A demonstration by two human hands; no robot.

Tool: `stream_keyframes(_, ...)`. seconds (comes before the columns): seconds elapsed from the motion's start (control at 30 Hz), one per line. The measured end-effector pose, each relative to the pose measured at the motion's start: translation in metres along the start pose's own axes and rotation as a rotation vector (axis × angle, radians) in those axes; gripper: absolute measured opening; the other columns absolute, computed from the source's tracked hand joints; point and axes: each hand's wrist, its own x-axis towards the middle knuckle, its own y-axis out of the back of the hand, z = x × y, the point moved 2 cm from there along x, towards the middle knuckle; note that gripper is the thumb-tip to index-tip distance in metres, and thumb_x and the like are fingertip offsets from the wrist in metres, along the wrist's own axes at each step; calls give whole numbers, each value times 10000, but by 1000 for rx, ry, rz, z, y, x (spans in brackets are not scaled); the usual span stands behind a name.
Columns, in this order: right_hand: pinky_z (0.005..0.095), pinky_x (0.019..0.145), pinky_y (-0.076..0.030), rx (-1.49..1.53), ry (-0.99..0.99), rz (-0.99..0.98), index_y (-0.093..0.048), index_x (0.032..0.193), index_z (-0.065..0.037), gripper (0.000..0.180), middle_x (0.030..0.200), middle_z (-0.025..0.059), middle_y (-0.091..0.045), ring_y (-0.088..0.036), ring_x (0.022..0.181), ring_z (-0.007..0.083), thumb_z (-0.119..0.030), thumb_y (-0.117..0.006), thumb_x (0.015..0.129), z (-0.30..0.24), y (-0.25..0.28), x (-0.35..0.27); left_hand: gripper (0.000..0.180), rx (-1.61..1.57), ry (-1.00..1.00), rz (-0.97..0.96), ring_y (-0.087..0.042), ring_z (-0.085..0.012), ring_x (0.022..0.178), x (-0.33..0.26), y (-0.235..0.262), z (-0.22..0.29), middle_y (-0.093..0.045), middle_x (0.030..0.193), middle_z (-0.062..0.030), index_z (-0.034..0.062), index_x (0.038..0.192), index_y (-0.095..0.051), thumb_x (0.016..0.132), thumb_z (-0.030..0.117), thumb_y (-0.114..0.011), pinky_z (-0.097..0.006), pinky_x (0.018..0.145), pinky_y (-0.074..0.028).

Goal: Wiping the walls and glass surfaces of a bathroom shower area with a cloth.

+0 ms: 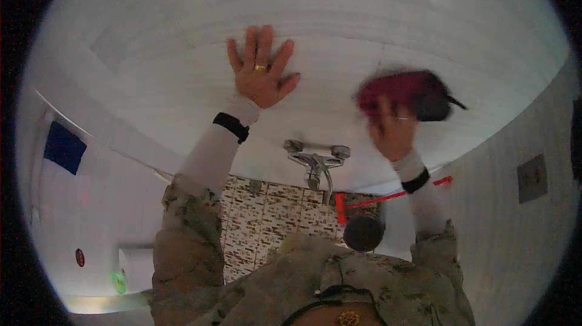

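Dark red cloth (418,80) at my right hand (393,135), against a white wall (330,77).
In the head view, it extends toward one o'clock from that hand; through blur I cannot tell whether the fingers clamp it. My left hand (262,82), at ten o'clock from there, spreads its fingers apart.

Dim, grainy, greyish light, faint banding on wall (339,14) past L hand (260,80), which is fairly sharp, pale sheen well beyond R hand (394,135), motion blur there & on dark-red cloth (397,86), fisheye-bent edges, blk corners.
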Motion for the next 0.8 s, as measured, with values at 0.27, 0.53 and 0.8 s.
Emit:
stream_keyframes(0.27,574,989,-388,125,257,-422,-547,1273,-211,400,1257,97,-588,-580,1094,330,-279,-539,879,-113,-75,33,561,-37,31,-72,-202,-370,1412,4,4,2,-269,1525,-121,267,1387,-450,871,458,-559,-686,1047,-127)
stream_keyframes(0.53,569,1009,-374,100,170,-614,-547,1251,-206,425,1231,78,-602,-580,1104,307,-336,-579,848,-114,-51,49,621,-517,197,47,-179,-371,1419,-11,39,29,-257,1527,-124,190,1401,-435,858,449,-591,-673,1057,-125)
stream_keyframes(0.8,488,982,-385,143,237,-746,-642,1085,-141,410,1190,71,-615,-574,1026,291,-396,-653,764,-103,-41,54,773,-682,-122,-358,-288,-435,1352,-105,-12,102,-341,1470,-161,174,1398,-419,795,627,-586,-651,1006,-245)
